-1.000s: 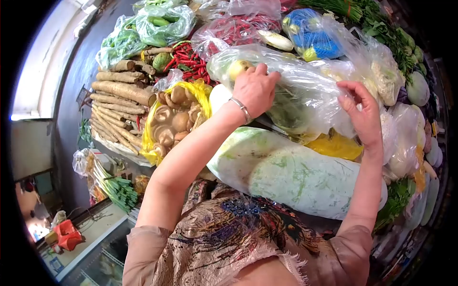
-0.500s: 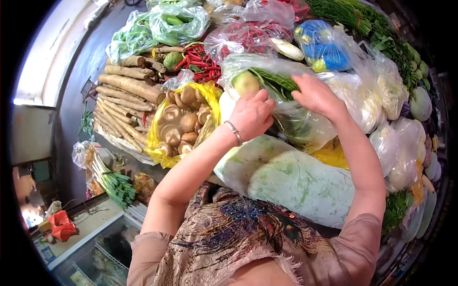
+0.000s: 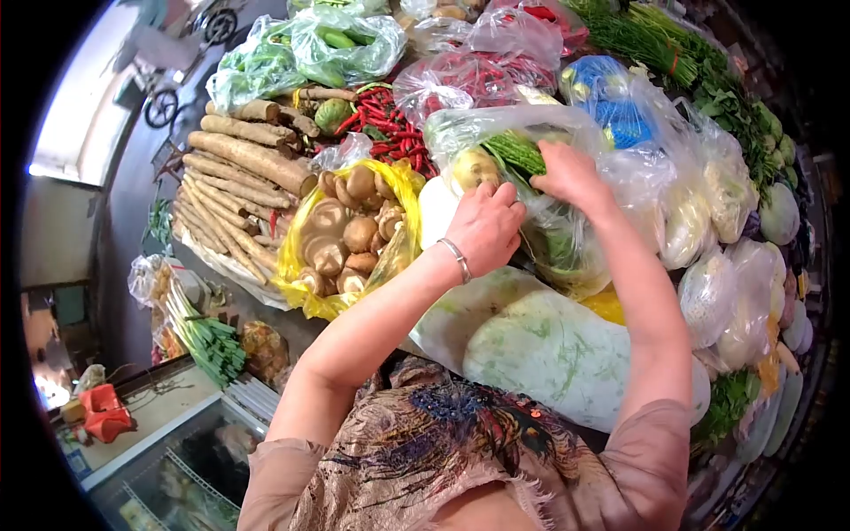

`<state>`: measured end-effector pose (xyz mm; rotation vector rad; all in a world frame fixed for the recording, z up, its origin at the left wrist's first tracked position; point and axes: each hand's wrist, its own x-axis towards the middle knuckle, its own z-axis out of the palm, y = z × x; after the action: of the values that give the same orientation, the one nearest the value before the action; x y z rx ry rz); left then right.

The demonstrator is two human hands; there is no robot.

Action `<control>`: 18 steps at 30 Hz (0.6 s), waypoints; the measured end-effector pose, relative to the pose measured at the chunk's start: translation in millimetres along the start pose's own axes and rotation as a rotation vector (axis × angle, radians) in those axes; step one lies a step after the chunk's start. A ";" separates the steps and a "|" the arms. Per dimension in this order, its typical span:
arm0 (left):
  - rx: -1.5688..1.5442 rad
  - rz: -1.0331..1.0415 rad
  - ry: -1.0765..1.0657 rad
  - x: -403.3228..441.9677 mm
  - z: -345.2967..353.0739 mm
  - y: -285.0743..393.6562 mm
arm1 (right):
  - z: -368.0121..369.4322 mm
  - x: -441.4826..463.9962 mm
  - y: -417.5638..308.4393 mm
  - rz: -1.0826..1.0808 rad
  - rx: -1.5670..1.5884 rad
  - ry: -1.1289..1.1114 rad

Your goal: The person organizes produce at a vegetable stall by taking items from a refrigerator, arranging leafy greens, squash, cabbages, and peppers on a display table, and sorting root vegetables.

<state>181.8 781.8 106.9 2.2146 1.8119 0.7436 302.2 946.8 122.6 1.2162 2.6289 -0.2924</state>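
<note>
A clear plastic bag (image 3: pixel 567 232) lies before me with long thin green vegetables (image 3: pixel 515 152) and a round pale-yellow vegetable (image 3: pixel 475 170) at its mouth. My left hand (image 3: pixel 489 226), a bracelet on its wrist, has its fingers curled together right against the near side of the pale vegetable; what they pinch is hidden. At the right end of the green bundle is my right hand (image 3: pixel 571 173), its fingers and thumb closed round it. Two big pale-green winter melons (image 3: pixel 549 350) lie between my arms and my body.
Left of my hands stand shiitake mushrooms (image 3: pixel 359 234) in a yellow bag (image 3: pixel 409 208) and stacked brown roots (image 3: pixel 252 159). Red chillies (image 3: pixel 390 124) and bagged green vegetables (image 3: pixel 345 44) lie behind. On the right are bagged pale vegetables (image 3: pixel 686 226). A glass-topped case (image 3: pixel 190 451) stands lower left.
The view has shifted slightly, bringing a wheel into sight at upper left. My right hand has moved a little, its fingers now closer together on the green bundle. My left hand stays by the pale vegetable.
</note>
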 end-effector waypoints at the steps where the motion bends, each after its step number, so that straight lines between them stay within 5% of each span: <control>1: 0.002 -0.001 -0.001 -0.6 0.2 -0.7 | 10.5 0.1 -0.1 -0.060 -0.050 0.143; 8: -0.003 -0.021 0.004 -0.7 -0.3 -2.4 | -44.4 -51.7 15.7 -0.081 0.044 0.181; 13: -0.071 -0.014 0.047 4.7 9.6 -7.7 | -59.4 -96.0 26.2 -0.081 0.969 0.049; 18: -0.020 -0.012 0.090 10.3 17.0 -10.7 | -75.1 -111.0 -3.9 -0.018 1.246 -0.092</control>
<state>182.2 797.1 90.3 2.1888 1.8488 0.8682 359.8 884.9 226.6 1.3259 2.2604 -2.1094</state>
